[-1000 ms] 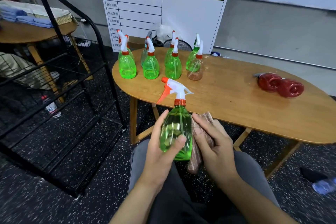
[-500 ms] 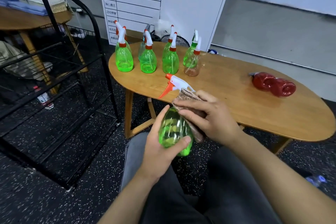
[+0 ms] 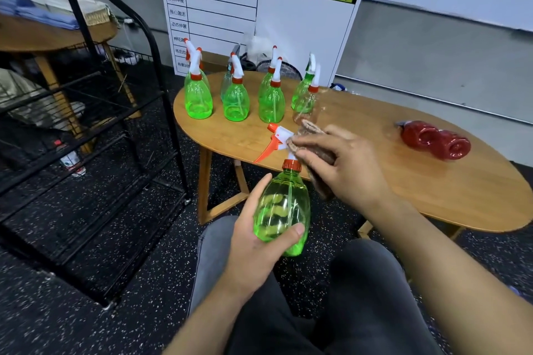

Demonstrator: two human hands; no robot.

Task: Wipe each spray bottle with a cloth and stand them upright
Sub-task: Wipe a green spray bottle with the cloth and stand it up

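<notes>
My left hand (image 3: 253, 242) grips a green spray bottle (image 3: 284, 210) upright above my lap, thumb across its lower body. Its white and orange trigger head (image 3: 275, 140) points left. My right hand (image 3: 343, 164) holds a brown cloth (image 3: 315, 150) against the back of the trigger head and the neck. Several green spray bottles (image 3: 236, 101) stand upright in rows at the far left of the wooden table (image 3: 418, 190), with one clear bottle (image 3: 307, 101) at the row's right end. Two red bottles (image 3: 435, 140) lie on their sides at the table's right.
A black wire rack (image 3: 95, 130) stands to the left on the speckled floor. A whiteboard with a green header (image 3: 259, 8) leans on the wall behind the table. Another wooden table (image 3: 43, 37) with folded cloths sits far left. My knees (image 3: 357, 282) are below the bottle.
My right hand carried the cloth up from the bottle's right side to its shoulder, then to the trigger head. The bottle stays in my left hand.
</notes>
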